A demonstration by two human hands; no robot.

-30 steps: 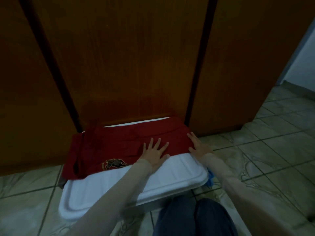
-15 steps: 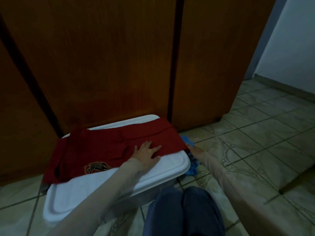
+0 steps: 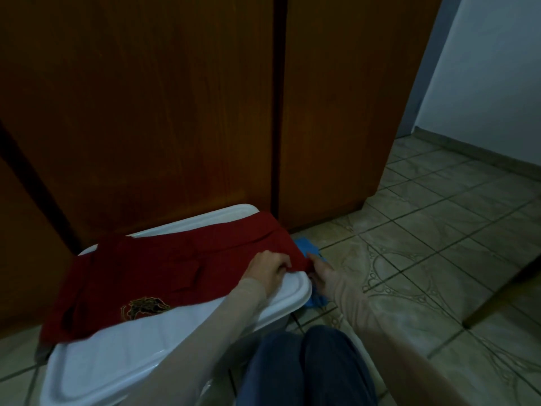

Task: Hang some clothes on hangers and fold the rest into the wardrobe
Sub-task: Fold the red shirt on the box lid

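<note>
Since the previous frame, your left hand [image 3: 270, 266] has curled from flat to grip the red garment [image 3: 164, 271] at its right corner; your right hand [image 3: 320, 269] pinches that corner too. Garment lies spread across the white bin lid [image 3: 140, 344], before the wardrobe doors [image 3: 175, 112].

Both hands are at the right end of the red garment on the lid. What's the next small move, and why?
Probably fold that end leftward: left hand and right hand both grip the red garment, which lies spread on the white lid.
</note>
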